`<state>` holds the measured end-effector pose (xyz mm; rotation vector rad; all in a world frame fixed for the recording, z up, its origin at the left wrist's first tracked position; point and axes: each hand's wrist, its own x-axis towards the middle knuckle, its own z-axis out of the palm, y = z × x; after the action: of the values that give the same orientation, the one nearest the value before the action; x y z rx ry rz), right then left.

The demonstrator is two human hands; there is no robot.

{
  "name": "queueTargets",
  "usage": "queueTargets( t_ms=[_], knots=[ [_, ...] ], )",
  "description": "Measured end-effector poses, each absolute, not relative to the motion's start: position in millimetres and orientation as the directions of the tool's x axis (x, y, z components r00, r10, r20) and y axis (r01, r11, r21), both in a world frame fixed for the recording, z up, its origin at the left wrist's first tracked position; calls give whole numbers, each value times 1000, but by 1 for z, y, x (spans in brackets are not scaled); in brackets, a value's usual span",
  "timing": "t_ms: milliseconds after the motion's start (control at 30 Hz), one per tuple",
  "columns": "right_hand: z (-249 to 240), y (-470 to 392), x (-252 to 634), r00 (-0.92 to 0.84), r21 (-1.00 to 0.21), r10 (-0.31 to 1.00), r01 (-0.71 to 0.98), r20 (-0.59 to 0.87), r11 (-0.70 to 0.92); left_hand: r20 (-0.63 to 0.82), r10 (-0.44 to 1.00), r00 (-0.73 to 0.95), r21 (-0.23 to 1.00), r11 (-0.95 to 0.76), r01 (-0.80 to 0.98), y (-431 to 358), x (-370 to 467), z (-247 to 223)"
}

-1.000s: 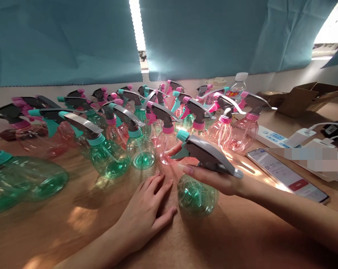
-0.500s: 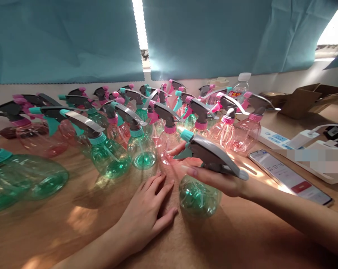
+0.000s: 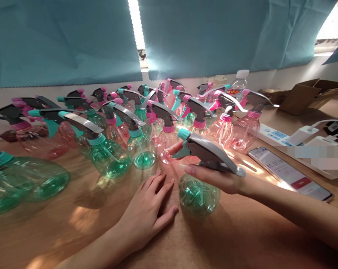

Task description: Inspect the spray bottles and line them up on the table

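Note:
My right hand [image 3: 214, 177] is wrapped round the neck of a green spray bottle [image 3: 198, 196], just under its grey and teal trigger head. The bottle stands upright on the wooden table [image 3: 101, 231], and a finger reaches near the trigger. My left hand [image 3: 149, 203] lies flat on the tabletop to the left of that bottle, fingers spread, holding nothing. Beyond its fingertips stand a green spray bottle [image 3: 142, 151] with a teal collar and a pink spray bottle [image 3: 168, 144] with a pink collar.
Several more green and pink spray bottles crowd the back and left. On the right lie a phone [image 3: 289, 173] showing a timer and a white power strip [image 3: 272, 136] with chargers. Farther back are a cardboard box [image 3: 300, 99] and a clear bottle [image 3: 239, 84]. Teal curtains [image 3: 73, 41] hang behind.
Both hands and the held spray bottle stay nearly in place. The view has shifted very slightly, and the phone's timer has advanced.

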<state>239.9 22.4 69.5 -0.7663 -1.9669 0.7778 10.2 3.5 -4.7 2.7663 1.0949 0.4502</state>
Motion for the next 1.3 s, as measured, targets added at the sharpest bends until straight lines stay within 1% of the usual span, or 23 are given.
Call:
queueTargets(
  t_ms=[200, 367, 467, 533, 667, 800, 900, 1067, 1200, 1300],
  knots=[
    [67, 21, 236, -395, -777, 767, 180, 505, 604, 191, 686, 702, 224, -727, 649, 3, 11, -1],
    [69, 20, 233, -386, -786, 765, 143, 515, 601, 212, 686, 696, 227, -727, 647, 3, 11, -1],
    [71, 19, 235, -383, -789, 793, 216, 473, 575, 199, 685, 701, 225, -728, 648, 3, 12, 0],
    [72, 19, 237, -395, -768, 799, 282, 453, 575, 184, 687, 703, 223, -726, 651, 3, 12, 1],
    [76, 16, 239, -398, -732, 795, 339, 457, 591, 187, 689, 701, 230, -724, 650, 3, 12, 1],
    [78, 14, 235, -372, -775, 815, 297, 445, 558, 195, 689, 698, 234, -724, 649, 3, 11, -2],
    [78, 14, 233, -348, -780, 817, 282, 460, 559, 186, 690, 700, 231, -723, 651, 3, 11, -2],
    [75, 15, 237, -388, -787, 811, 270, 438, 554, 226, 687, 690, 240, -726, 644, 3, 11, -2],
    [70, 19, 234, -357, -758, 778, 231, 517, 610, 218, 682, 698, 235, -731, 640, 4, 11, 0],
    [64, 21, 229, -333, -760, 761, 167, 556, 628, 218, 682, 698, 233, -731, 642, 3, 11, 0]
  ],
)
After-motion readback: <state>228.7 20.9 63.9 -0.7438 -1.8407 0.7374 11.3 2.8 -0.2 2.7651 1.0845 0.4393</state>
